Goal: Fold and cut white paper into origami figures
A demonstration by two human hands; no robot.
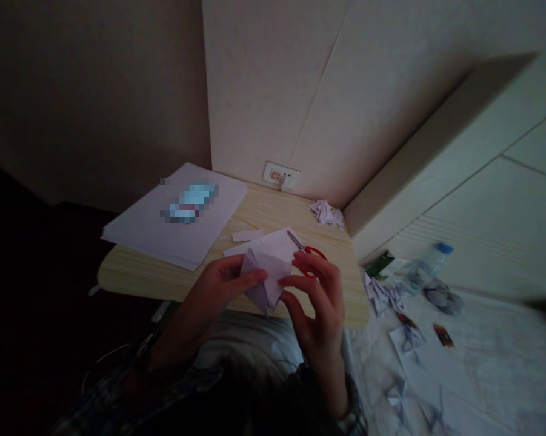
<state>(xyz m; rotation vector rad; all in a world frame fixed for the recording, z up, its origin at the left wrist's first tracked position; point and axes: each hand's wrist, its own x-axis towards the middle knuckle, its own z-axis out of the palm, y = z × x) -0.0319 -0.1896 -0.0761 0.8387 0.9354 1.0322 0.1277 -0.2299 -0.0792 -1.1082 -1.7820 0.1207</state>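
Note:
A folded piece of white paper [276, 266] is held over the front part of the small wooden table. My left hand [220, 281] grips its left side, thumb on top and the other fingers mostly behind it. At the right edge of the folded paper, my right hand [320, 297] pinches with thumb and index finger, its other fingers curled loosely above. Just beyond my right hand lie scissors [316, 251] with red handles, partly covered by the fingers. Under and behind the held piece rest a loose white sheet [279, 238] and a narrow paper strip [248, 235].
A stack of white paper [209, 236] with a blurred-out phone-like object [191, 203] covers the table's [345, 303] left side. Folded papers [327, 215] sit at the back right corner. A bed [504, 339] at right bears paper pieces and a clear bottle [429, 266].

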